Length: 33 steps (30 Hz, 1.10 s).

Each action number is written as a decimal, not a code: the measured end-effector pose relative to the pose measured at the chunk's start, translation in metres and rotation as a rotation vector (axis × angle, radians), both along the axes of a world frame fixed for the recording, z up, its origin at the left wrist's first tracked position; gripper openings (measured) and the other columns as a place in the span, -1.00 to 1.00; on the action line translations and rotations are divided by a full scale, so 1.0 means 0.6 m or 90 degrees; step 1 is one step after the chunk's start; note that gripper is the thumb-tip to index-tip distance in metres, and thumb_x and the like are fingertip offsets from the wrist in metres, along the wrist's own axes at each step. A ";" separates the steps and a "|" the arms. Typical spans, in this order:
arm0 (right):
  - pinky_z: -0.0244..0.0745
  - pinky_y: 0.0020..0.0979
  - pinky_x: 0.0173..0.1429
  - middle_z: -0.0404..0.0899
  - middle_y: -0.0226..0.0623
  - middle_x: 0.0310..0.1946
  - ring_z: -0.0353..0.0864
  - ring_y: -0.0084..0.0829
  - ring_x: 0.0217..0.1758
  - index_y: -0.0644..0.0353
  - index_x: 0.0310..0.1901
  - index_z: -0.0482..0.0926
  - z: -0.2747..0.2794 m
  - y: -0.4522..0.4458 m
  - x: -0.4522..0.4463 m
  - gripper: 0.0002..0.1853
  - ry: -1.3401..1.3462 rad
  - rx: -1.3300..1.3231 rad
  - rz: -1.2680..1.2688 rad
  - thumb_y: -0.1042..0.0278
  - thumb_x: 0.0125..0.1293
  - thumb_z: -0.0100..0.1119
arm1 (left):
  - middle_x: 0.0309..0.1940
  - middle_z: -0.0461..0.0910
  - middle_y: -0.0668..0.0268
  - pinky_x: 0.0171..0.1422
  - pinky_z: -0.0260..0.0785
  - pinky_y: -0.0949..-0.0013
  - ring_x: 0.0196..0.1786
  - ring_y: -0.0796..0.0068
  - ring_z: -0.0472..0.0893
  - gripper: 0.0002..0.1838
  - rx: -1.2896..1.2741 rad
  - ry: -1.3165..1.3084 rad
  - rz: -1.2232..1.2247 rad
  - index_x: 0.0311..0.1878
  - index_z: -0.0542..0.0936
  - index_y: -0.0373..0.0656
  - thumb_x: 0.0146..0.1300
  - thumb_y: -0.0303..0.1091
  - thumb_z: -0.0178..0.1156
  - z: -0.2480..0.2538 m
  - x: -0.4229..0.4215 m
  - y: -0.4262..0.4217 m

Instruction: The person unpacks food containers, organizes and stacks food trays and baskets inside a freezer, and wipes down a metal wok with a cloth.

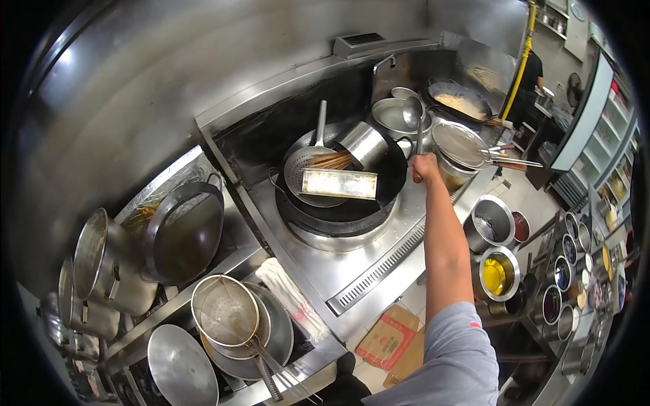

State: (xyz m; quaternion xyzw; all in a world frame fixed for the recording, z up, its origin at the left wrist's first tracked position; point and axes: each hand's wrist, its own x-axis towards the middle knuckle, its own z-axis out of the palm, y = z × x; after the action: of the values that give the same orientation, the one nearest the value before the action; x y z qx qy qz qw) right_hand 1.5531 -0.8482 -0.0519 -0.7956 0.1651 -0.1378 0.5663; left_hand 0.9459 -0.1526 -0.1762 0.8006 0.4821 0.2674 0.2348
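"Head view, largest first: what's there?"

"The steel stove (pixel 298 240), spread across the middle. A black wok (pixel 389 177) sits on it; call that the clock's centre, with twelve toward the top."

"And around that?"

"At eight o'clock, a dark second wok (pixel 189 233) leans on its side. At two, farther back, another wok (pixel 467 107) holds pale, frothy contents."

"What's in the middle one?"

"A perforated skimmer (pixel 296 174), its handle up toward twelve; a tilted steel pot (pixel 365 144) toward one; and, across the skimmer, an oblong metal box (pixel 338 184)."

"Where's the ladle (pixel 412 114)?"

"At two o'clock, just beyond the wok's rim, bowl uppermost, in front of some metal bowls. I can't tell whether it touches them."

"And the hands?"

"The right hand (pixel 424 166) has its fingers curled closed round the ladle's handle, near the brown end. The left is out of sight, so I can't tell."

"Smallest?"

"Thin wooden sticks (pixel 330 161), lying in the skimmer behind the box."
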 end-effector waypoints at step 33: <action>0.23 -0.71 -0.75 0.49 -0.18 -0.38 0.58 -0.53 -0.37 0.87 0.06 0.07 0.388 0.122 -0.424 -0.46 -0.087 0.894 0.372 0.51 0.31 0.05 | 0.10 0.45 0.06 0.27 0.26 0.21 0.18 0.15 0.42 -0.60 0.240 -0.089 0.080 0.17 0.40 -0.32 0.26 -0.50 0.12 0.080 -0.248 0.160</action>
State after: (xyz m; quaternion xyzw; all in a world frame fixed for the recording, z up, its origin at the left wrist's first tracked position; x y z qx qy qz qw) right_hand 1.2988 -0.7747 0.1809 -0.2501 -0.0390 0.1059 0.9616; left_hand 0.7974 -0.0565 -0.1284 0.7780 0.4551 0.4224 0.0965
